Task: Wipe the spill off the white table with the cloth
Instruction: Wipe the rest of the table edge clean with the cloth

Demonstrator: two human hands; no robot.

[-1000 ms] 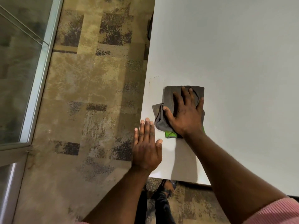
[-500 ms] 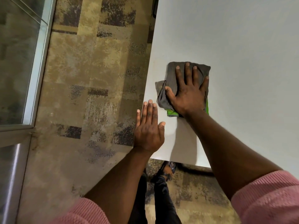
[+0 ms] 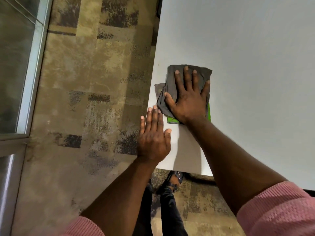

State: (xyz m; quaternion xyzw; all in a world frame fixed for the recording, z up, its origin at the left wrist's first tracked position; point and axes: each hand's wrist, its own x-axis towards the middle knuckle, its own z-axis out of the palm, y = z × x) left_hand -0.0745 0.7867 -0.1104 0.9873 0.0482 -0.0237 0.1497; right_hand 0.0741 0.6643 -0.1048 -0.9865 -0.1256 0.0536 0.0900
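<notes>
Item: grey-green cloth (image 3: 172,86), under my right hand (image 3: 189,101), fingers spread flat; left hand (image 3: 153,140) flat, fingers together, at white table (image 3: 255,65) edge; spill possibly faint.

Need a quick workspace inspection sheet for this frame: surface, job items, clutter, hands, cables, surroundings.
Surface: white table, bare apart from the cloth; no spill clearly visible.
Job items: grey cloth with green underside, folded, near the table's left edge.
Clutter: nothing seen.
Hands: right hand flat, fingers spread, pressing on the cloth; left hand open, flat at the table's near-left corner.
Cables: nothing seen.
Surroundings: patterned carpet, glass partition at left.
</notes>
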